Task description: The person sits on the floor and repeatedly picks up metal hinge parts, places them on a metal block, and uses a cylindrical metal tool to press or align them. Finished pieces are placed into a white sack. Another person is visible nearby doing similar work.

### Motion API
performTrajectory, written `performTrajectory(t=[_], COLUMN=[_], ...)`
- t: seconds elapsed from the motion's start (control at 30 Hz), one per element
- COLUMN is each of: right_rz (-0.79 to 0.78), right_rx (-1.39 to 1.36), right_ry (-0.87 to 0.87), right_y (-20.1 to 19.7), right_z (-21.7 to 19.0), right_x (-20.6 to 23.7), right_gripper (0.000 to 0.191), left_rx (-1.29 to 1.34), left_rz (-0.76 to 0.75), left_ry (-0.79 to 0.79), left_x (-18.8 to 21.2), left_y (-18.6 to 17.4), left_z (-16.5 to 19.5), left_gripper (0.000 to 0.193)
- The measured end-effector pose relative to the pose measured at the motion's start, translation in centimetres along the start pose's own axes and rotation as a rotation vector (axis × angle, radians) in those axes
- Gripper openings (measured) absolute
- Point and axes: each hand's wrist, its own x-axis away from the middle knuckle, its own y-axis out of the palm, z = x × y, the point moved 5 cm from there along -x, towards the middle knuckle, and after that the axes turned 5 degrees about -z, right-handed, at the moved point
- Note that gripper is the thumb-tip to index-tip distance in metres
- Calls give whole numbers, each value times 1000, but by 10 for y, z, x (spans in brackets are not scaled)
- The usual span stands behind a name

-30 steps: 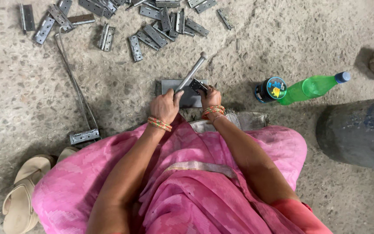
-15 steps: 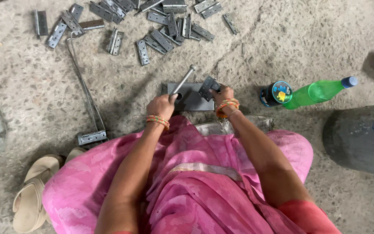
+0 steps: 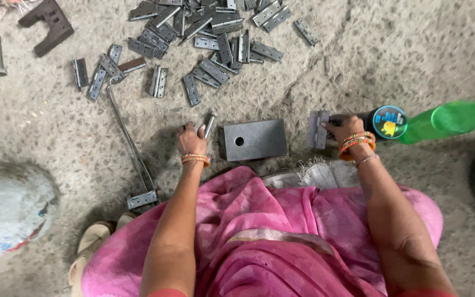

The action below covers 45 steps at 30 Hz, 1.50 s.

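I sit on a concrete floor in pink clothing. A dark steel block (image 3: 255, 139) with one round hole lies in front of me. Left of it, my left hand (image 3: 191, 141) grips a short metal rod (image 3: 209, 124) that stands tilted on the floor. Right of the block, my right hand (image 3: 343, 128) holds a grey metal hinge (image 3: 318, 129) at floor level, the hinge lying between the block and my fingers. Bangles circle both wrists.
A heap of several grey hinges (image 3: 215, 38) lies ahead, with loose ones (image 3: 97, 77) to the left. A long bent rod (image 3: 130, 143) runs down the left. A green bottle (image 3: 446, 118) and small round tin (image 3: 389, 121) lie right. Sandals (image 3: 92, 247) sit lower left.
Both hands have left the block. The left hand moved the rod off to the block's left side; the right hand carried the hinge out to the right. The block's top now shows bare.
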Motion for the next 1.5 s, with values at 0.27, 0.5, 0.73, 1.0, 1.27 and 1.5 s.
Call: performTrajectory(t=[0.27, 0.5, 0.73, 1.0, 1.27, 1.5], right_rz=[121, 81, -83, -234, -286, -319], right_rx=[-171, -294, -207, -21, -11, -53], right_ry=[-93, -87, -146, -252, -165, -210], right_y=[-16, -18, 17, 68, 79, 109], right_z=[-18, -42, -69, -86, -90, -96], right_x=[5, 9, 13, 22, 21, 22], right_gripper=[26, 23, 25, 32, 34, 39], left_rx=[-110, -48, 1226, 1177, 100, 97], left_rz=[-35, -176, -536, -255, 173, -362], left_ry=[-136, -315, -776, -60, 505, 325], left_x=[-88, -116, -81, -51, 35, 79], left_y=[-3, 6, 41, -22, -9, 61], left_z=[38, 35, 13, 98, 111, 93], left_gripper=[58, 52, 22, 21, 51, 33])
